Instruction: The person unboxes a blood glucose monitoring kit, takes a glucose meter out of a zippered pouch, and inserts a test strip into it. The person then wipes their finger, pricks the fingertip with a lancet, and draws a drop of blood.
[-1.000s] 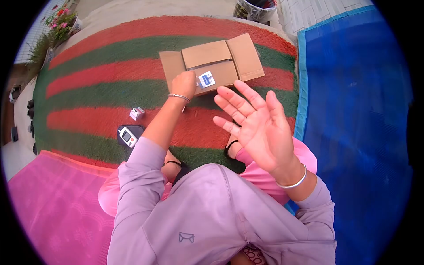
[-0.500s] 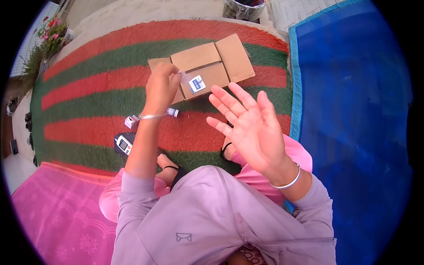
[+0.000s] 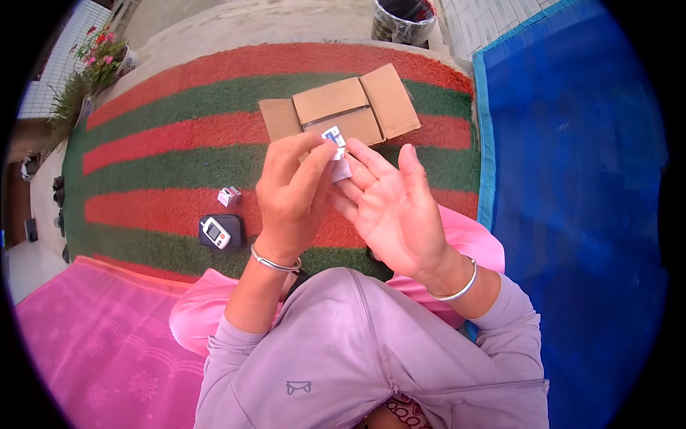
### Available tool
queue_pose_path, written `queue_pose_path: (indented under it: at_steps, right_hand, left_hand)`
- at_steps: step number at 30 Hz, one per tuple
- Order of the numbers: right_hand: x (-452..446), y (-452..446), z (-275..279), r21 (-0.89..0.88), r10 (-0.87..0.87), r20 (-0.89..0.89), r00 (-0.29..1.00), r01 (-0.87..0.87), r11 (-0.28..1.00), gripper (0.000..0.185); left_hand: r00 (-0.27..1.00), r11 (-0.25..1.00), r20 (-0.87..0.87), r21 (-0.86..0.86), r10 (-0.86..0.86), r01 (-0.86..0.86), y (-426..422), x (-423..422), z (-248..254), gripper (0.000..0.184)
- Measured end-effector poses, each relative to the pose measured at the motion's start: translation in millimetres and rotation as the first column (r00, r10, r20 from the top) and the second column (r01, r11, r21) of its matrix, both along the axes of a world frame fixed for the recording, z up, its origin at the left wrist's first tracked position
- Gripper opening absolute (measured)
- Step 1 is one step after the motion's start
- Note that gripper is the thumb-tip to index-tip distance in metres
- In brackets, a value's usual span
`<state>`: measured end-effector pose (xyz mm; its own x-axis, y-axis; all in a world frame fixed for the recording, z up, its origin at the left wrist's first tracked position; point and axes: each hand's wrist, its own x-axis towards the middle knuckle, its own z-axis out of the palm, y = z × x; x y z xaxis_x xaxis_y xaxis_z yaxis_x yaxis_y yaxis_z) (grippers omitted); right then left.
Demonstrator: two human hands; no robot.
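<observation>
My left hand (image 3: 294,189) has its thumb and fingers pinched on a small thin white pad (image 3: 341,170). The pad is at the fingertips of my right hand (image 3: 396,207), which is turned palm up with its fingers stretched out and thumb spread. Just beyond the pinched fingers, a blue-and-white printed packet (image 3: 333,134) shows against the near side of an open cardboard box (image 3: 332,101). Left of my left hand, a white handheld meter with a screen (image 3: 215,232) rests on a dark case (image 3: 232,242). A small printed carton (image 3: 229,196) stands behind it.
Red and green striped turf (image 3: 164,168) lies under these things. A blue mat (image 3: 572,179) is on the right, and a pink cloth (image 3: 107,329) on the lower left. A lined bin (image 3: 402,25) and potted flowers (image 3: 100,57) stand farther off.
My left hand has moved right and nearer, bringing the white pad to my right fingertips. My right hand stays palm up. The small vial seen before is now hidden.
</observation>
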<state>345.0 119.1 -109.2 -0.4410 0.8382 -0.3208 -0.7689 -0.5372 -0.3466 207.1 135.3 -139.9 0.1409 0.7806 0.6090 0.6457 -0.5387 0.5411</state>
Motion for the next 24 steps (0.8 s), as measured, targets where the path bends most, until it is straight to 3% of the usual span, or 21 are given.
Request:
queue_pose_path:
  at_steps: [3,5,7,9,11,12,14,16,20,21,23,24]
  right_hand:
    - [-1.1,-1.3,-3.7,-0.003,-0.012,0.018,1.0,0.012,1.0,0.07]
    - [0.3,-2.3,-6.8,0.078,0.056,0.065,0.996,-0.061,0.995,0.082]
    - [-1.4,-3.7,-10.5,0.085,0.068,0.066,0.996,-0.073,0.994,0.082]
    - [-3.2,-4.6,-11.7,0.089,0.079,0.071,0.994,-0.085,0.992,0.081]
    - [-6.2,-5.9,-10.4,0.149,0.036,0.241,0.97,-0.074,0.986,0.074]
    - [-6.6,-6.8,-10.1,0.149,0.037,0.241,0.97,-0.075,0.986,0.074]
    - [-7.7,-8.5,-9.8,0.309,0.024,0.374,0.927,-0.149,0.939,0.075]
    - [-7.6,-9.8,-11.4,0.323,0.02,0.408,0.913,-0.165,0.932,0.075]
    - [-7.5,-13.6,-16.1,0.334,0.029,0.457,0.889,-0.201,0.921,0.076]
    - [-7.9,-13.3,-16.5,0.333,0.03,0.457,0.889,-0.202,0.921,0.076]
    - [-8.6,-11.0,-17.5,0.28,0.016,0.294,0.956,-0.102,0.955,0.072]
    - [-8.0,-9.8,-15.6,0.281,0.016,0.295,0.956,-0.103,0.954,0.072]
  left_hand:
    - [0.999,1.0,0.029,0.016,-0.024,0.024,-4.8,2.3,-8.4,0.023]
    - [0.984,0.995,0.177,-0.09,-0.02,0.036,-7.7,2.0,-12.3,0.021]
    - [0.978,0.995,0.207,-0.093,-0.025,0.046,-5.6,-2.1,-19.1,0.019]
    - [0.912,0.966,0.408,-0.211,-0.051,0.148,-3.5,-4.0,-25.2,0.011]
    - [0.909,0.963,0.412,-0.215,-0.064,0.165,-1.9,-1.6,-22.0,0.007]
    - [0.931,0.969,0.364,-0.215,-0.038,0.124,-2.1,-0.5,-19.9,0.007]
    - [0.949,0.973,0.314,-0.214,-0.011,0.082,-1.2,1.8,-16.1,0.007]
    - [0.981,0.992,0.191,-0.125,0.025,-0.001,1.1,4.4,-13.7,0.006]
    - [0.992,0.989,0.099,-0.128,0.08,-0.067,4.6,1.6,-13.5,0.004]
    - [0.982,0.977,0.162,-0.202,0.098,-0.065,6.2,0.3,-14.3,0.004]
    - [0.967,0.961,0.224,-0.272,0.121,-0.057,11.6,-4.6,-16.0,0.005]
    - [0.88,0.888,0.42,-0.46,0.221,-0.004,16.5,-9.7,-17.1,0.007]
